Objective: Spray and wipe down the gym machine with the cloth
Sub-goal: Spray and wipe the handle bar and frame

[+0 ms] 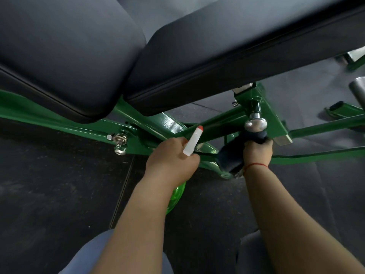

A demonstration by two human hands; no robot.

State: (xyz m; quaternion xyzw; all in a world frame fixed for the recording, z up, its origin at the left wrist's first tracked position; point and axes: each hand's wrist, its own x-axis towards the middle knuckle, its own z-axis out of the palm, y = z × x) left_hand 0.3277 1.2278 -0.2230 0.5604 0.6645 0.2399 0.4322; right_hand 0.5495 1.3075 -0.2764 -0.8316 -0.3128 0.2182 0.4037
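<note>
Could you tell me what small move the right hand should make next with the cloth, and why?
Probably rub the cloth around the chrome knob: the right hand holds it bunched just under the knob, touching it, while the left hand holds the spray bottle aside.

Dark rubber floor [49,194], with 1 straight seam [123,186] running across it. The gym machine's green frame [59,123] stands on it, a curved foot [225,176] touching the mat; a 2nd frame [349,111] rests at far right.

Dim, even light; glare on the green frame [169,123], soft blur throughout, wide-angle bending at edges.
</note>
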